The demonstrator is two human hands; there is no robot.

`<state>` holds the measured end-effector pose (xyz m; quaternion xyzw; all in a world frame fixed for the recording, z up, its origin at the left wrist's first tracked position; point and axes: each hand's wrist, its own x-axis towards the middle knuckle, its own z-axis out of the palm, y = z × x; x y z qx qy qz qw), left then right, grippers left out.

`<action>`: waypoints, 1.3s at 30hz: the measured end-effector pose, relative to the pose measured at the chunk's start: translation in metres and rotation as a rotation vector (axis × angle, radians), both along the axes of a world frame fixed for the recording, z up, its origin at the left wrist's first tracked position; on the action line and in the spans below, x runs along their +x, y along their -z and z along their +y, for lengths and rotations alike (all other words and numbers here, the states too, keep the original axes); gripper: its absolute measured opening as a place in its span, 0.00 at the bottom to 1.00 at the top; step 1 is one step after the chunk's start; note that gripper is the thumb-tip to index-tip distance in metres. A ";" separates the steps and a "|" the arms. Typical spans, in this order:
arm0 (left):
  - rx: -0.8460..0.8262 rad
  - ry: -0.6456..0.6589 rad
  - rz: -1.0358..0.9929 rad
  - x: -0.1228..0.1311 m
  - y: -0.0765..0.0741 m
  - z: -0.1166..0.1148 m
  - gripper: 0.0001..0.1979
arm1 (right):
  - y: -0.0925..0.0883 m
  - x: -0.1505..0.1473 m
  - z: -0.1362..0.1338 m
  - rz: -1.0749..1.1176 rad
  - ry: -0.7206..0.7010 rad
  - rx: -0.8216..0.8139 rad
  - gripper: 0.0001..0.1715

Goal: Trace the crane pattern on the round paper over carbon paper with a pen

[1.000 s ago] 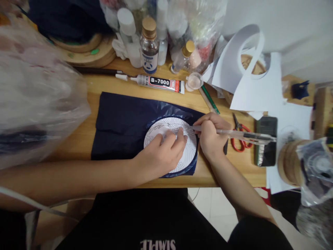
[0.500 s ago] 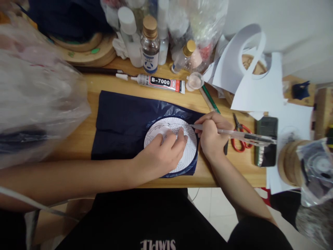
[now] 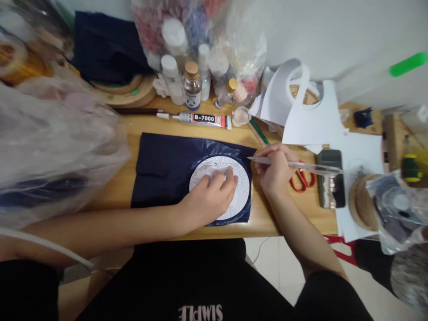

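My left hand [image 3: 209, 200] presses bent, parted fingers on a round white paper [image 3: 240, 196] printed with fine black line patterns; part of the print is hidden under it. Dark blue, shiny plastic or cloth shows around the disc's rim, and a folded dark blue cloth [image 3: 163, 169] lies beneath. In my right hand [image 3: 276, 171] is a slim, clear-barrelled pen [image 3: 314, 168], with the fingers closed round it near the point. The tip points left, over the dark cloth just beyond the paper's upper right edge; whether it touches cannot be made out.
Behind the cloth lie a B-7000 glue tube [image 3: 203, 119] and a green pencil [image 3: 260, 130]. Several bottles [image 3: 192, 87] stand farther back. Red-handled scissors [image 3: 303, 180], a dark box [image 3: 331, 178] and cut white paper [image 3: 321, 125] are at right. A plastic bag [image 3: 67, 156] bulges at left.
The camera view has shifted, moving the whole scene. My right hand has drawn the pen tip from the paper's upper right part to just outside its edge. My left hand keeps its place.
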<state>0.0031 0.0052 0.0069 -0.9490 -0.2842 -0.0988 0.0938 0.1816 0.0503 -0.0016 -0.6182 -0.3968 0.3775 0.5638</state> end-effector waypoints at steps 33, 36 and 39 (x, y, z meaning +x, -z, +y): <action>0.013 -0.010 0.100 0.001 0.000 -0.001 0.18 | -0.005 -0.008 -0.004 -0.305 -0.121 -0.080 0.11; 0.063 -0.009 0.080 0.001 0.000 -0.001 0.17 | -0.004 -0.008 -0.004 -0.208 -0.110 -0.090 0.10; 0.107 -0.013 0.049 0.001 0.001 -0.001 0.18 | -0.004 -0.006 -0.003 -0.089 -0.069 -0.096 0.10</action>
